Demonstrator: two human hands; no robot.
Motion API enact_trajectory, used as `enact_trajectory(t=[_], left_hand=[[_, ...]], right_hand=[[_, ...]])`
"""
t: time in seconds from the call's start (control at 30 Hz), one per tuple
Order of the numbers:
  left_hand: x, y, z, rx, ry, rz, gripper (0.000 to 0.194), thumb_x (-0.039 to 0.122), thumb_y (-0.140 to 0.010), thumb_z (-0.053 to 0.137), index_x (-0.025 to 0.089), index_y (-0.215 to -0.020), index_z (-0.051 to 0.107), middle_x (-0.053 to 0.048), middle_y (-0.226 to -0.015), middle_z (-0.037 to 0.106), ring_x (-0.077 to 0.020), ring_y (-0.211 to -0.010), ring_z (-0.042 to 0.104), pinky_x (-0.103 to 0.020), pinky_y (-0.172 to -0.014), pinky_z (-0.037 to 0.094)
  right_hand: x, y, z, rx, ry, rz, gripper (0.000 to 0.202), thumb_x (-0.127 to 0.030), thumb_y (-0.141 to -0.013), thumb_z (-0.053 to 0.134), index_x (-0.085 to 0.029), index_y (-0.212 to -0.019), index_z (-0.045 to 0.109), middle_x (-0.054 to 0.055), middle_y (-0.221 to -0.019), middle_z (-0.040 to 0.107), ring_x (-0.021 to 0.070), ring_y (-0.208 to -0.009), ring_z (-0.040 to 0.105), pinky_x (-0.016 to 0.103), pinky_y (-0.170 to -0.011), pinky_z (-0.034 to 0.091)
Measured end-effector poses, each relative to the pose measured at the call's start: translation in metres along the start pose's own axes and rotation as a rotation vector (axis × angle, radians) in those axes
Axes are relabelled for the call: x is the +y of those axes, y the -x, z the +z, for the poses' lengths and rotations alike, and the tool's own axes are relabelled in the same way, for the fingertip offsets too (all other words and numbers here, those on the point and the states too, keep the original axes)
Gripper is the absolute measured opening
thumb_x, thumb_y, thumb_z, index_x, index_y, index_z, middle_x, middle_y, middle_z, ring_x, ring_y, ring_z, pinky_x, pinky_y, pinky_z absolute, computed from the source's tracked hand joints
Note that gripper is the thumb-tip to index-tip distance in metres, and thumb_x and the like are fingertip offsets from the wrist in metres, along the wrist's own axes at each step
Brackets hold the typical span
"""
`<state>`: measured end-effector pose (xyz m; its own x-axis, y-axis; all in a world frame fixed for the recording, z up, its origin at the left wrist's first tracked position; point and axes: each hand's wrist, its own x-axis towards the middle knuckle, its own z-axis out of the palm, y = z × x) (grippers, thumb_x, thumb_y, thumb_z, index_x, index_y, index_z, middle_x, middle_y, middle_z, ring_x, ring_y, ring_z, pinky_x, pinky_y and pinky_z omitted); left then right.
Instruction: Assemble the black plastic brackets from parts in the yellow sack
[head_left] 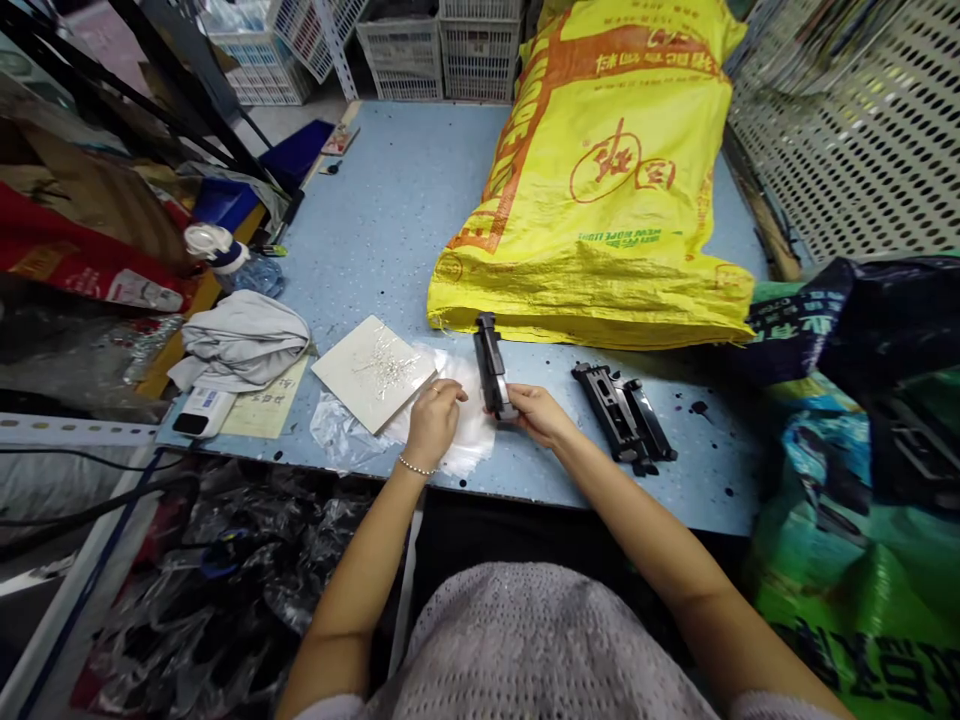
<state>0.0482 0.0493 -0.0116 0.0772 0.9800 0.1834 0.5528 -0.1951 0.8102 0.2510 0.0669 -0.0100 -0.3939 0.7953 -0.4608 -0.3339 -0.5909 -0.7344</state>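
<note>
My right hand is clamped on 1 black part at the right of the plastic film; I should keep it steady. My left hand, apart, curls near the white tile; I cannot tell whether it pinches anything.

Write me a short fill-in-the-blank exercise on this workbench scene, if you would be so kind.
1. The person's ____ grip holds a dark part.
2. The beaded bracelet is worn on the ____ arm.
3. The large sack is mainly ____ in colour.
4. The sack lies on a speckled table whose top is ____ in colour.

Missing words: right; left; yellow; blue.
</note>
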Motion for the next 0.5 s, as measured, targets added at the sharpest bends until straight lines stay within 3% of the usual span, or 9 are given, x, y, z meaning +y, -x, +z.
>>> enact_trajectory(t=[0.07, 0.17, 0.27, 0.33, 0.43, 0.5], left_hand=[[-0.006, -0.002, -0.009, -0.032, -0.160, 0.107, 0.033, 0.000, -0.078, 0.045, 0.018, -0.090, 0.069, -0.008, -0.108, 0.068, -0.0229, -0.108, 0.060, -0.043, -0.101, 0.046], [-0.010, -0.003, -0.015, -0.043, -0.177, 0.098, 0.037, -0.002, -0.077, 0.045, 0.019, -0.098, 0.068, -0.007, -0.109, 0.066, -0.0207, -0.103, 0.062, -0.040, -0.098, 0.049], [0.000, 0.002, 0.001, 0.007, -0.177, 0.005, 0.019, 0.013, -0.080, 0.060, 0.018, -0.098, 0.063, -0.006, -0.102, 0.061, -0.0187, -0.087, 0.062, -0.035, -0.085, 0.053], [0.006, 0.006, 0.017, -0.009, -0.204, -0.015, 0.016, 0.024, -0.078, 0.069, 0.017, -0.090, 0.061, -0.008, -0.099, 0.059, -0.0213, -0.087, 0.061, -0.038, -0.083, 0.052], [0.002, 0.004, 0.032, -0.042, -0.067, -0.062, 0.006, 0.021, -0.083, 0.062, 0.017, -0.078, 0.062, -0.010, -0.096, 0.060, -0.0240, -0.095, 0.060, -0.042, -0.092, 0.048], [-0.007, 0.000, 0.030, -0.033, 0.066, -0.125, 0.010, 0.017, -0.084, 0.059, 0.017, -0.077, 0.065, -0.009, -0.094, 0.064, -0.0220, -0.094, 0.062, -0.040, -0.092, 0.048]], right_hand=[[0.000, 0.012, -0.008, -0.010, 0.012, 0.000, 0.034, -0.045, -0.070, 0.081, -0.014, -0.082, 0.073, 0.009, -0.078, 0.075, 0.0163, -0.067, 0.069, 0.025, -0.064, 0.057], [0.000, 0.036, -0.021, -0.109, 0.060, 0.052, 0.033, -0.045, -0.078, 0.075, -0.013, -0.086, 0.073, 0.012, -0.084, 0.075, 0.0182, -0.070, 0.071, 0.028, -0.064, 0.058], [0.002, 0.047, -0.026, -0.045, 0.012, 0.081, 0.029, -0.040, -0.074, 0.079, -0.013, -0.083, 0.072, 0.012, -0.083, 0.075, 0.0182, -0.069, 0.072, 0.026, -0.062, 0.058], [0.003, 0.047, -0.027, 0.026, -0.053, 0.077, 0.027, -0.036, -0.070, 0.082, -0.013, -0.080, 0.071, 0.011, -0.080, 0.075, 0.0172, -0.068, 0.071, 0.023, -0.060, 0.059], [0.002, 0.047, -0.028, 0.049, -0.074, 0.066, 0.024, -0.032, -0.069, 0.083, -0.013, -0.080, 0.071, 0.010, -0.080, 0.075, 0.0170, -0.067, 0.071, 0.023, -0.061, 0.059], [0.000, 0.049, -0.029, 0.031, -0.059, 0.061, 0.022, -0.030, -0.072, 0.081, -0.013, -0.083, 0.071, 0.012, -0.086, 0.075, 0.0176, -0.070, 0.072, 0.024, -0.062, 0.060]])
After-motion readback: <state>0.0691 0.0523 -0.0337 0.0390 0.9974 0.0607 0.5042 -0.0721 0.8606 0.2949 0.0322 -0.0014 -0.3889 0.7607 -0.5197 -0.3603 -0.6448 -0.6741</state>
